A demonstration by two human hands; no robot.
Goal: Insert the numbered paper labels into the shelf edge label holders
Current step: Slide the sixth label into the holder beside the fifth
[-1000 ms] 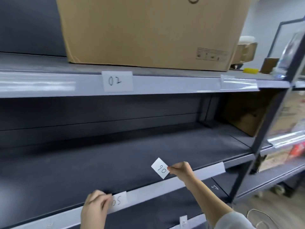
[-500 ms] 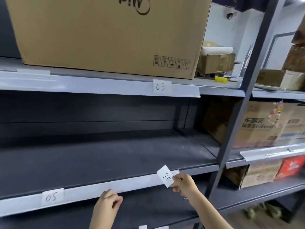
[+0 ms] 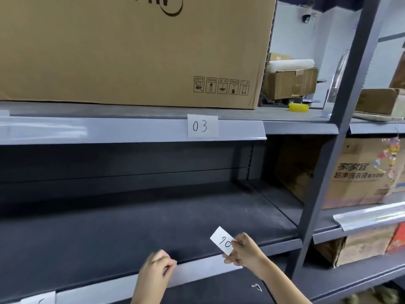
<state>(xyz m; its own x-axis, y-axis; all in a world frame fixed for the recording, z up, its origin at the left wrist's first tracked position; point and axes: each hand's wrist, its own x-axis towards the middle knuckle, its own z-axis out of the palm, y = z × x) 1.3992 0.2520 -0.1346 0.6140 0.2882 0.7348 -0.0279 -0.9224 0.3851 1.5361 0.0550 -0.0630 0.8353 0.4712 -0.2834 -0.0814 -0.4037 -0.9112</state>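
My right hand [image 3: 244, 252] pinches a small white paper label [image 3: 222, 239] with "06" written on it, seen upside down, just above the clear label holder [image 3: 203, 267] on the lower shelf edge. My left hand [image 3: 157, 268] rests with curled fingers on that holder's top edge, a little to the left. At the bottom left, part of another label [image 3: 38, 298] sits in the same strip. On the upper shelf's holder strip [image 3: 131, 130] a label reading "03" [image 3: 202, 126] is in place.
A large cardboard box [image 3: 131, 51] fills the upper shelf. A dark upright post [image 3: 328, 161] divides this bay from the right bay, where more boxes [image 3: 355, 172] and another clear holder strip [image 3: 370, 216] sit. The middle shelf board [image 3: 131, 216] is dark grey.
The view swung right and nearer: "03" now sits above instead of "02". Both hands moved right along the lower strip, away from label "05", the right still gripping the paper label.
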